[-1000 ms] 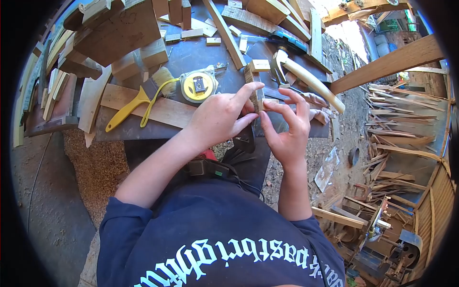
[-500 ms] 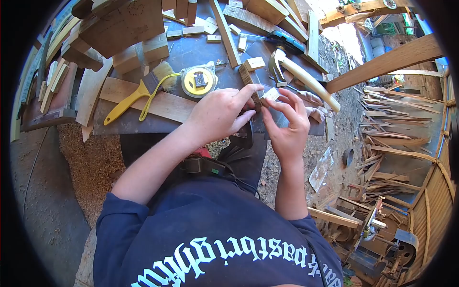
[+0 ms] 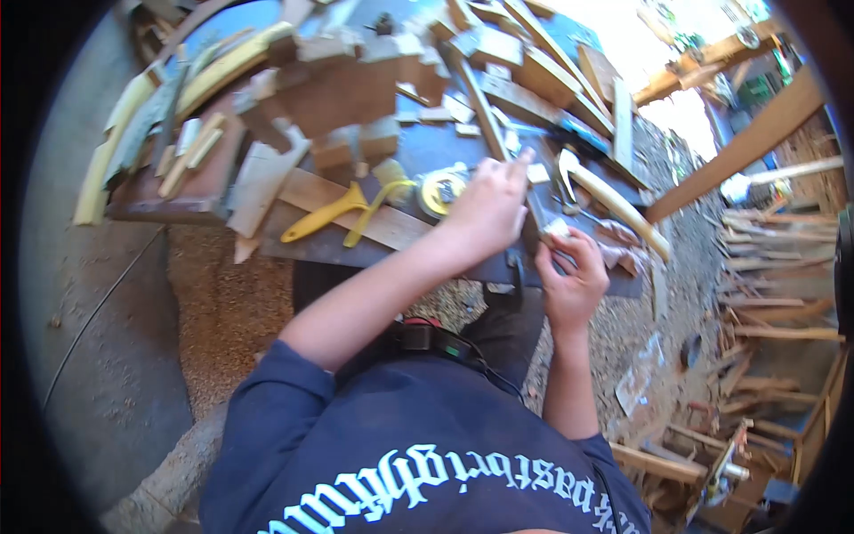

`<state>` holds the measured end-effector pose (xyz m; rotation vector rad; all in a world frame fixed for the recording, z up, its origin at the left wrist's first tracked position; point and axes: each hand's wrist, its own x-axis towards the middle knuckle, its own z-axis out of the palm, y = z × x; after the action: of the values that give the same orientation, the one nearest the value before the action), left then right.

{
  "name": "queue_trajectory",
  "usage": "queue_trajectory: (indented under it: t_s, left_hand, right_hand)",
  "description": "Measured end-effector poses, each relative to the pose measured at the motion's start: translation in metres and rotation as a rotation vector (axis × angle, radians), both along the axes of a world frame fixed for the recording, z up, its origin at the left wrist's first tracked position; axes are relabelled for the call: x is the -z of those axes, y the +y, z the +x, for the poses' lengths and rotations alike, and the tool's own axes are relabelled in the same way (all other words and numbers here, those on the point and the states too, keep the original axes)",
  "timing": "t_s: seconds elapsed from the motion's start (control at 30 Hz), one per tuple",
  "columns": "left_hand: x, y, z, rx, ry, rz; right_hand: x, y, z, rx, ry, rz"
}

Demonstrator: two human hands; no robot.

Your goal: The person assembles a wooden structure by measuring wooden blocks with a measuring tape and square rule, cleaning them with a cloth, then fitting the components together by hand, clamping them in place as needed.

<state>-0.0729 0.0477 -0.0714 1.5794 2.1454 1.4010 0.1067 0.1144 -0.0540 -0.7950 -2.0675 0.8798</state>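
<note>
My left hand (image 3: 487,212) is closed around a narrow dark strip of wood (image 3: 535,212), its index finger stretched along the far end. Motion blur softens its fingers, and the palm hides part of the strip. In my right hand (image 3: 574,269), a small pale wooden block (image 3: 557,228) is pinched between thumb and fingertips, close to the near end of the strip. Another small pale block (image 3: 538,173) sits by the strip's far end. A hammer (image 3: 614,198) with a light wooden handle lies just beyond my right hand.
On the dark bench lie a yellow-handled brush (image 3: 329,220), a yellow tape measure (image 3: 440,190) and a flat board (image 3: 391,230). Large stacked timber pieces (image 3: 334,93) stand at the far left. A long beam (image 3: 738,147) crosses on the right, near piled wood scraps (image 3: 774,267).
The view has shifted, so the bench appears further right and lower. My right hand has brought the pale block down toward the strip's near end. The left hand's index finger has straightened.
</note>
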Motion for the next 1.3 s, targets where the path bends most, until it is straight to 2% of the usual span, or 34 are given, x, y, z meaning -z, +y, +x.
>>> queue_trajectory:
  t_s: [0.07,0.13,0.27,0.4,0.47,0.63,0.93,1.3]
  left_hand:
    - [-0.004,-0.005,-0.003,-0.025,0.015,0.045]
    - [-0.014,-0.016,-0.008,-0.006,-0.145,0.105]
    - [-0.058,-0.073,-0.014,-0.115,-0.167,0.273]
    - [-0.087,-0.138,-0.023,-0.32,-0.171,0.331]
    - [-0.091,-0.157,-0.03,-0.453,-0.163,0.364]
    - [-0.097,-0.176,-0.053,-0.648,-0.124,0.455]
    - [-0.093,-0.172,-0.091,-0.705,-0.074,0.464]
    - [-0.091,-0.166,-0.098,-0.813,-0.017,0.386]
  right_hand:
    - [0.007,0.007,0.006,-0.023,0.134,-0.165]
    - [0.004,0.014,0.011,-0.072,0.167,-0.191]
    - [-0.035,0.018,-0.01,-0.299,0.321,-0.2]
    - [-0.089,0.004,-0.064,-0.566,0.235,-0.008]
    - [-0.104,-0.006,-0.095,-0.599,0.151,0.146]
    - [-0.105,-0.027,-0.162,-0.768,0.303,-0.102]
    - [-0.104,-0.028,-0.203,-0.727,0.283,-0.02]
    - [-0.108,-0.038,-0.207,-0.63,0.212,0.025]
